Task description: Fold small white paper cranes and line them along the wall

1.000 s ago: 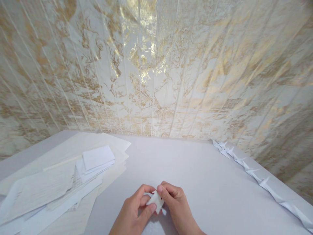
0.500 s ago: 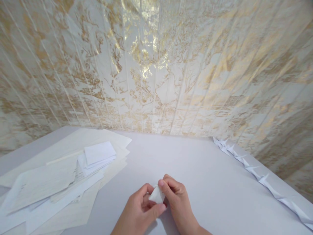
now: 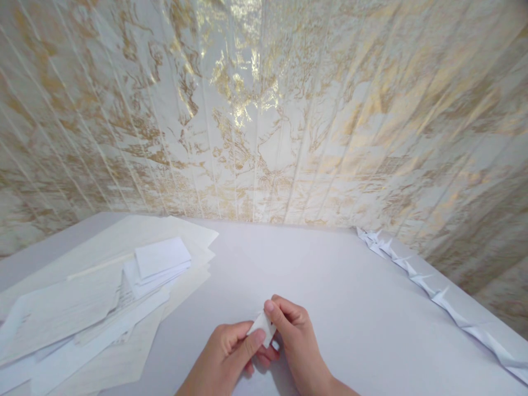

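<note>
Between my hands is a small folded piece of white paper [image 3: 262,326], raised a little off the table at the bottom middle. My left hand [image 3: 236,347] pinches its lower left part, the thumb lying across its face and the other fingers behind. With thumb and forefinger my right hand [image 3: 292,333] grips the top right corner. The fingers cover the edges, so its full shape is hidden.
Large sheets of paper [image 3: 181,286] spread over the left of the white table [image 3: 313,269], with a stack of smaller white squares [image 3: 162,257] on top. Folded paper cranes [image 3: 439,297] line the right edge. A gold-patterned curtain [image 3: 256,137] hangs behind.
My left thumb has moved up from below the folded paper onto its face, and the left fingers have shifted behind it. My right hand keeps its pinch on the top corner.
</note>
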Demonstrator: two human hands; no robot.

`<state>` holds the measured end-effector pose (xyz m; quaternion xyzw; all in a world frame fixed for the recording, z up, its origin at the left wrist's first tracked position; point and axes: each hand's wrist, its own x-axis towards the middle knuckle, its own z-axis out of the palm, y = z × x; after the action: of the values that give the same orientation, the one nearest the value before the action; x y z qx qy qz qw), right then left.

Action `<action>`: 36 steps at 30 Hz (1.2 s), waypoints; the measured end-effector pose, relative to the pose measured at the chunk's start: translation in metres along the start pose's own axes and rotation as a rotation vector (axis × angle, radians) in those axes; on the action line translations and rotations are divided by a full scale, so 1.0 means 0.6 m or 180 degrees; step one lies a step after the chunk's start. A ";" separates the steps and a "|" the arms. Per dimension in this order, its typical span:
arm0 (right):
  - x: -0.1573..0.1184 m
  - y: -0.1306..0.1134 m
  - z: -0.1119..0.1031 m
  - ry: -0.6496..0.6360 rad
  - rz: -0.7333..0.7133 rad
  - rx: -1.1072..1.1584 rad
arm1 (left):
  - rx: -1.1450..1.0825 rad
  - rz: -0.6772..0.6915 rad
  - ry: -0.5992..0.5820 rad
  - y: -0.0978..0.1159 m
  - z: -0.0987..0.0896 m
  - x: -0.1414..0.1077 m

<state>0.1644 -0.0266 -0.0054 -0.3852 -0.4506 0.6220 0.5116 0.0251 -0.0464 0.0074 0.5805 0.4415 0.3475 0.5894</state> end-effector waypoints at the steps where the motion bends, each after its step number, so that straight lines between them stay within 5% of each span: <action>1: 0.002 0.001 -0.002 0.0020 0.0023 0.0013 | 0.0037 0.0022 0.0002 0.000 -0.001 0.000; 8: 0.009 -0.021 -0.014 0.0458 -0.0343 -0.0295 | 0.0064 0.0065 0.0367 0.006 -0.006 0.003; 21: 0.006 -0.026 -0.009 0.0243 -0.0364 -0.0289 | -0.0287 0.0164 0.0379 -0.005 -0.009 0.012; 36: 0.011 -0.024 -0.005 -0.0196 -0.0161 -0.0429 | -0.0597 0.0032 0.0838 0.006 -0.001 0.001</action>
<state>0.1703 -0.0185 0.0073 -0.3879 -0.5166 0.5887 0.4859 0.0253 -0.0452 0.0110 0.4745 0.4777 0.4632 0.5763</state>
